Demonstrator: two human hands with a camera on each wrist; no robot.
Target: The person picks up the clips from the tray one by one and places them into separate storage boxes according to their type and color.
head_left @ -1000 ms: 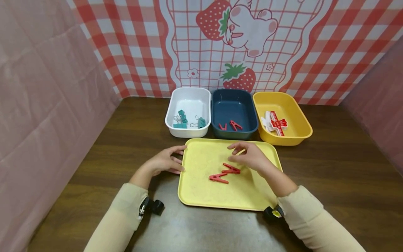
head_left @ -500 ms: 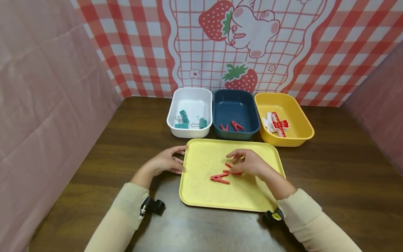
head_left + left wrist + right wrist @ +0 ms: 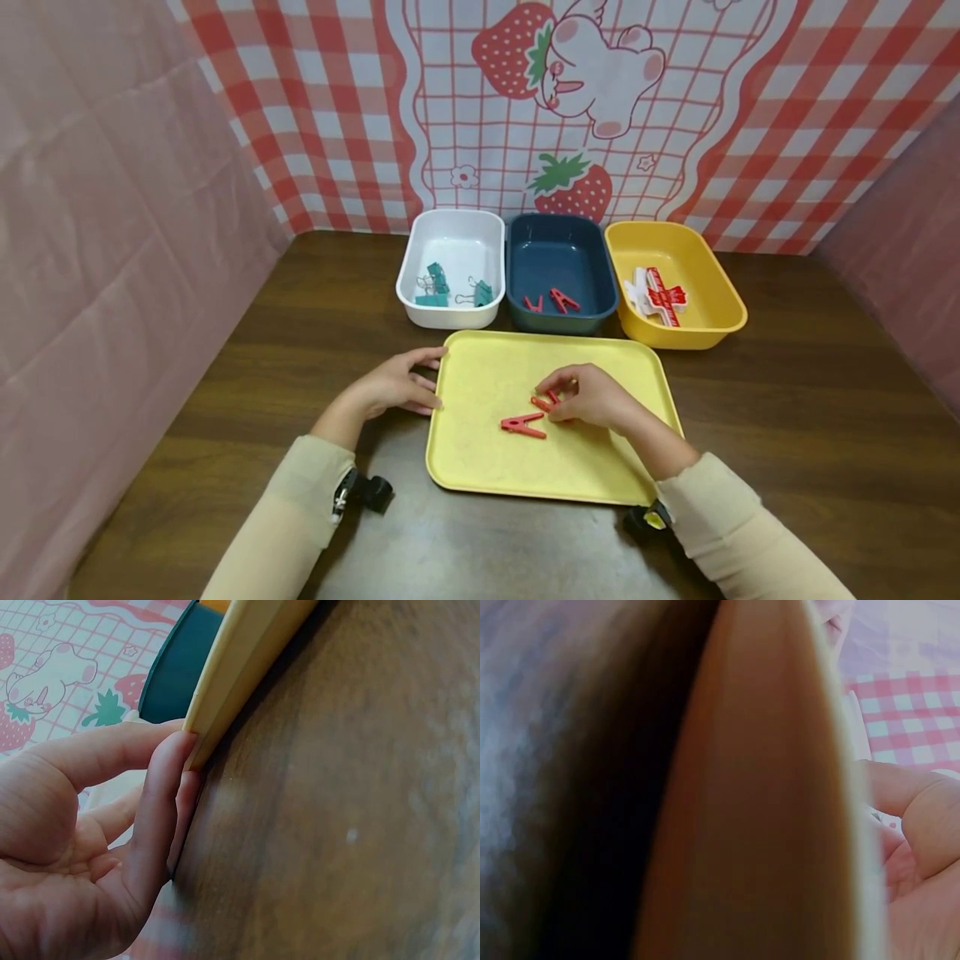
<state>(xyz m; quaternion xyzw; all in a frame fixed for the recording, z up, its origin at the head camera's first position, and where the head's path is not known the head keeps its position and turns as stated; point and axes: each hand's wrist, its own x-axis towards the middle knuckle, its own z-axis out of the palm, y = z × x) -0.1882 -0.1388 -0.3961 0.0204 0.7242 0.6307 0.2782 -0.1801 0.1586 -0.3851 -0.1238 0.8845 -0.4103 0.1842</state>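
In the head view my right hand (image 3: pixel 595 398) is low over the yellow tray (image 3: pixel 480 467). Its thumb and fingers pinch a red clothespin (image 3: pixel 542 404), partly hidden by the hand. A second red clothespin (image 3: pixel 522 425) lies on the tray just left of it. At the tray's left edge my left hand (image 3: pixel 393 386) rests with thumb and forefinger spread along the rim. The left wrist view shows those fingertips (image 3: pixel 187 739) touching the tray's side. The tray wall (image 3: pixel 772 787) fills most of the right wrist view and hides what the right fingers hold.
Behind the tray stand three bins side by side. The white bin (image 3: pixel 450 317) has teal binder clips (image 3: pixel 432 300), the dark blue bin (image 3: pixel 562 325) has red clothespins (image 3: pixel 564 300), and the yellow bin (image 3: pixel 686 337) has red-and-white clips (image 3: pixel 663 296). A checked cloth (image 3: pixel 337 125) hangs behind.
My right hand has come down and toward me onto the upper red clothespin, which has turned slightly between its fingers. The left hand has stayed at the tray's edge.
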